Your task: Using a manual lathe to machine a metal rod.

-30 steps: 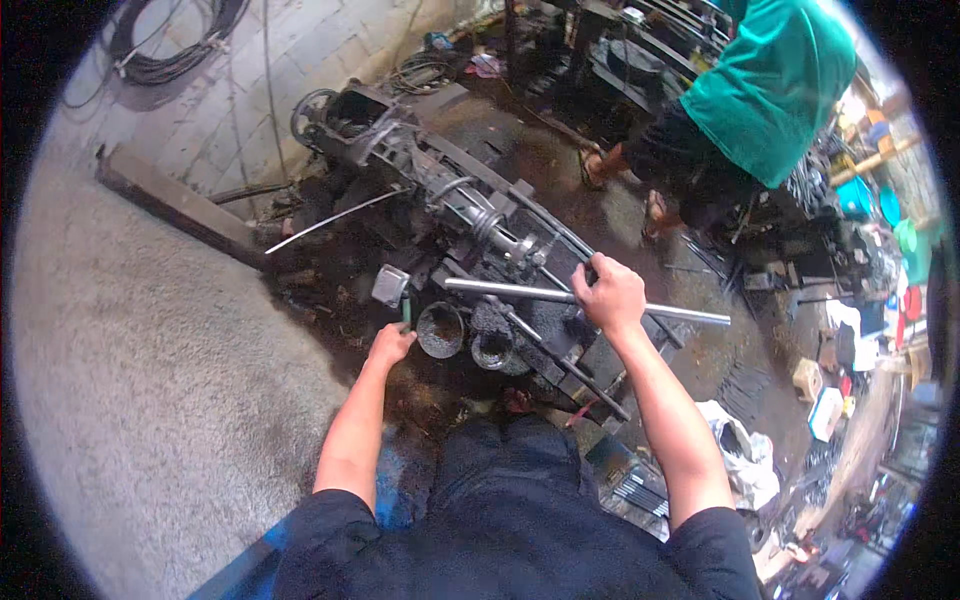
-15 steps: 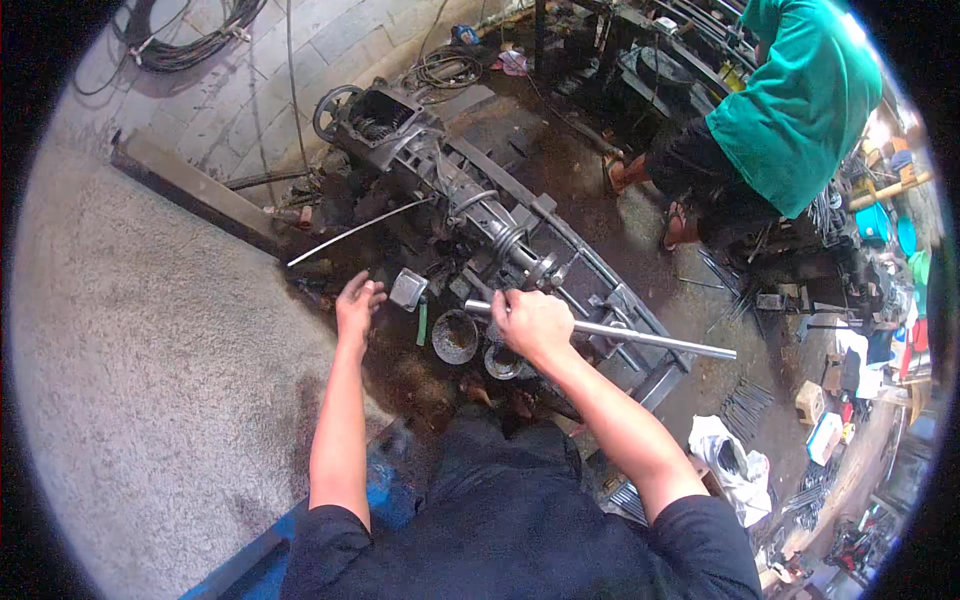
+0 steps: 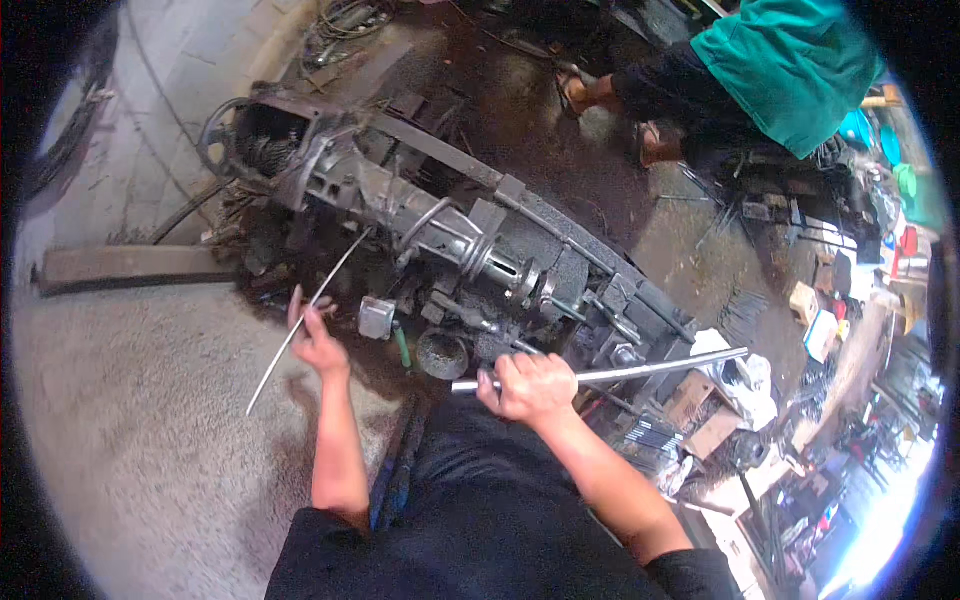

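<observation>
My right hand (image 3: 535,387) is wrapped around a long, shiny metal bar (image 3: 660,368) that crosses in front of me and points off to the right. A thin, pale lever rod (image 3: 277,367) sticks out from the side of a greasy machine with a long shaft housing (image 3: 375,195). My left hand (image 3: 317,338) has its thumb and fingers around this rod, partway along it, with the fingers loosely bent. Between my hands sit a small square metal piece (image 3: 377,318) with a green strip (image 3: 403,347) beside it and a round metal bowl (image 3: 442,354).
A frame rail (image 3: 580,240) runs along the machine's far side. Beyond it stands a person in a green shirt (image 3: 795,75). A heavy beam (image 3: 135,268) lies at left by the wall. Boxes (image 3: 705,415), a white bag (image 3: 750,375) and loose rods (image 3: 740,318) lie at right.
My left hand has taken hold of the lever rod, whose free end has swung toward me. The metal bar stays in my right hand, now nearer my body. My view has turned and shifted.
</observation>
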`<control>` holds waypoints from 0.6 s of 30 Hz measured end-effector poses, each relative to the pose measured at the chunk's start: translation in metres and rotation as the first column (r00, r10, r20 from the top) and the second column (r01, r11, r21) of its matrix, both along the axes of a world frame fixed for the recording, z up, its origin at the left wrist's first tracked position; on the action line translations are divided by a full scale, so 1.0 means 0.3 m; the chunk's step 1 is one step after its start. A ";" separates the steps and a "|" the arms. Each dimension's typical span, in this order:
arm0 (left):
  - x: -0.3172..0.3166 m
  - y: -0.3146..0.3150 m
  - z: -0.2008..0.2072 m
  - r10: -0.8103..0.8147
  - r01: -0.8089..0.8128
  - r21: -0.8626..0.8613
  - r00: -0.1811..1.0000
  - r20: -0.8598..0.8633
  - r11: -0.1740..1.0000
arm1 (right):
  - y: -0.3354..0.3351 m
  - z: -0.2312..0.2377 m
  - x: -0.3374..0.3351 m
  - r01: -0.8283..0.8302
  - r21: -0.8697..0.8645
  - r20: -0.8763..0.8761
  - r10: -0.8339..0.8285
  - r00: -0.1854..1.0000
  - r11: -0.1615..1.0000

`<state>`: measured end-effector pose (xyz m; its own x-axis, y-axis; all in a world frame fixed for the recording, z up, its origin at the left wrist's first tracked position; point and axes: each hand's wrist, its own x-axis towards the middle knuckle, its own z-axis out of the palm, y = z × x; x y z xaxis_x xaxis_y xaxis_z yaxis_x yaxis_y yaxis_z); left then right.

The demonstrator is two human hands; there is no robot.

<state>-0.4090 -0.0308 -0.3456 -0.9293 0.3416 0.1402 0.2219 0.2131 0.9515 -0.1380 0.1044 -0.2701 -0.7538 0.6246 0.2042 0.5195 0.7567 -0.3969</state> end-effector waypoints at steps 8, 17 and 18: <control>-0.032 -0.030 -0.020 -0.127 0.113 -0.259 0.991 -0.040 0.959 | 0.013 0.003 -0.011 0.020 -0.002 0.052 -0.020 0.998 1.000; -0.043 -0.081 -0.028 -0.166 0.168 -0.168 0.986 0.026 0.971 | 0.009 -0.020 -0.007 0.050 -0.010 0.077 -0.049 0.996 0.999; -0.048 -0.086 -0.034 -0.178 0.177 -0.122 0.984 0.006 0.977 | 0.007 -0.019 -0.007 0.054 -0.016 0.077 -0.053 0.996 0.998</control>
<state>-0.4234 -0.0566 -0.3559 -0.8517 0.5159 0.0923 0.2714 0.2836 0.9197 -0.1402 0.1063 -0.2757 -0.7323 0.6672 0.1360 0.5880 0.7204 -0.3678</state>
